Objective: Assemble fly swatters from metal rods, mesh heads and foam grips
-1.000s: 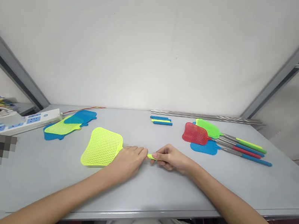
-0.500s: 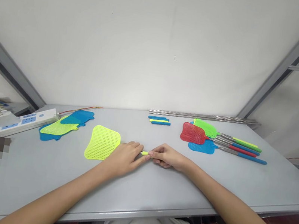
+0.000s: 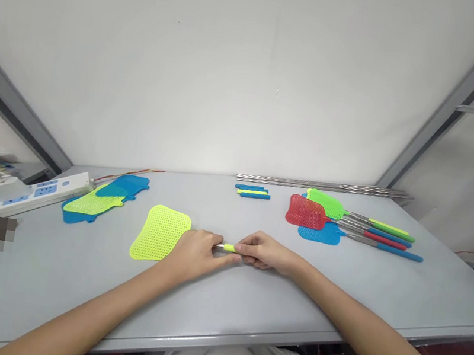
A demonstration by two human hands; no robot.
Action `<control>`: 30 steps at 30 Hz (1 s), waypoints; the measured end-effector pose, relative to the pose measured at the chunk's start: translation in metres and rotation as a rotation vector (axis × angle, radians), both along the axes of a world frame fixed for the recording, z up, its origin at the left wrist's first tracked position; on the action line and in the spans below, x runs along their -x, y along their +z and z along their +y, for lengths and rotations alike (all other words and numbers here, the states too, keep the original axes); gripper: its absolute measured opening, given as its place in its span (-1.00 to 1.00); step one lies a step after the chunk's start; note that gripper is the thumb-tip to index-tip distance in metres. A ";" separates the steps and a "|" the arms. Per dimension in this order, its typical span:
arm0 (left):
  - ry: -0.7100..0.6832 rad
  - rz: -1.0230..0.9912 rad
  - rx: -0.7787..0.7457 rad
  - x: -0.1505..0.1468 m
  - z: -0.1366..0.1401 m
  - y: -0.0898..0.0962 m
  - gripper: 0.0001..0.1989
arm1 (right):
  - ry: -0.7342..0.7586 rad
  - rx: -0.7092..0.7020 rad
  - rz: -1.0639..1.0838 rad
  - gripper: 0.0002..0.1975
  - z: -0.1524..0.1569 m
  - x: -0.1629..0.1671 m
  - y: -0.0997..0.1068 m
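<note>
On the table (image 3: 244, 304), the person's left hand (image 3: 198, 250) wraps the metal rod (image 3: 219, 246) of a yellow fly swatter (image 3: 160, 234), thumb splayed; the right hand (image 3: 264, 250) pinches its yellow handle (image 3: 229, 248). All 3 parts look light: flexible mesh, stiff, probably slick rod, soft handle. Rod and handle seem best to grasp. Loose handles (image 3: 254, 195) lie beyond.

Perforated plastic swatter head (image 3: 161, 234), shiny metal rods (image 3: 281, 181), smooth satin grey table (image 3: 270, 309)
</note>
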State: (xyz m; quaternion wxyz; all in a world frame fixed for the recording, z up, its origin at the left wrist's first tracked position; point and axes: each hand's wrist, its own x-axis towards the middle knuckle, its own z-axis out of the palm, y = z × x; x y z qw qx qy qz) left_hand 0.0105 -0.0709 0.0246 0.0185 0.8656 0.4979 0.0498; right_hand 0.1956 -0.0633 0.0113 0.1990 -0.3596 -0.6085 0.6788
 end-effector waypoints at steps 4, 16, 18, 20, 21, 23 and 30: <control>0.018 -0.014 0.006 -0.001 -0.001 -0.001 -0.43 | -0.021 0.010 0.009 -0.68 -0.001 0.000 0.000; -0.026 0.034 -0.040 -0.002 -0.006 -0.006 -0.49 | -0.060 0.053 0.017 -0.68 -0.005 -0.001 -0.001; -0.050 0.041 -0.057 -0.001 -0.006 -0.006 -0.50 | -0.075 0.090 0.035 -0.69 -0.007 0.001 0.001; -0.059 0.043 -0.067 0.000 -0.007 -0.005 -0.51 | -0.084 0.120 0.049 -0.70 -0.010 0.002 0.002; -0.059 0.042 -0.068 0.000 -0.007 -0.005 -0.52 | -0.087 0.129 0.049 -0.70 -0.010 0.003 0.002; -0.055 0.039 -0.062 0.001 -0.008 -0.005 -0.52 | -0.095 0.133 0.041 -0.70 -0.011 0.004 0.003; -0.074 0.072 -0.059 0.001 -0.008 -0.005 -0.52 | -0.101 0.148 0.035 -0.72 -0.011 0.003 0.007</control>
